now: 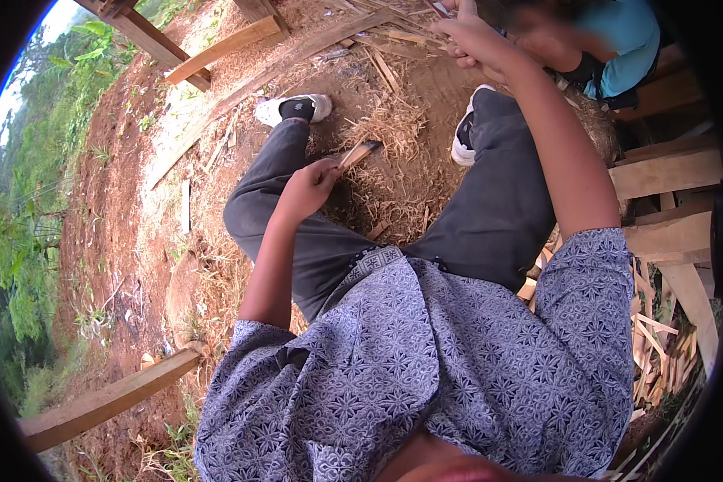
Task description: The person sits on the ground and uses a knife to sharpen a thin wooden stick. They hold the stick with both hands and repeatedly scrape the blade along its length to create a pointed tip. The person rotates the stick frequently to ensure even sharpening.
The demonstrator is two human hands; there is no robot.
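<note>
My left hand [308, 189] is closed round a flat, pale wooden piece with a dark tip [357, 155]. It holds the piece over the ground between my knees, with the dark end pointing away from me. My right arm stretches far forward to the upper right. My right hand [479, 42] is partly curled there, close to another person. A small, thin, dark reddish thing [440, 10] shows by its fingertips at the upper edge of the view; its kind is not clear.
A person in a turquoise top [628, 48] crouches at the far right. Wood shavings [390, 128] cover the soil between my shoes. Stacked timber [667, 175] stands on my right, above split sticks [673, 365]. A beam [116, 402] juts in at the left; planks [225, 50] lie ahead.
</note>
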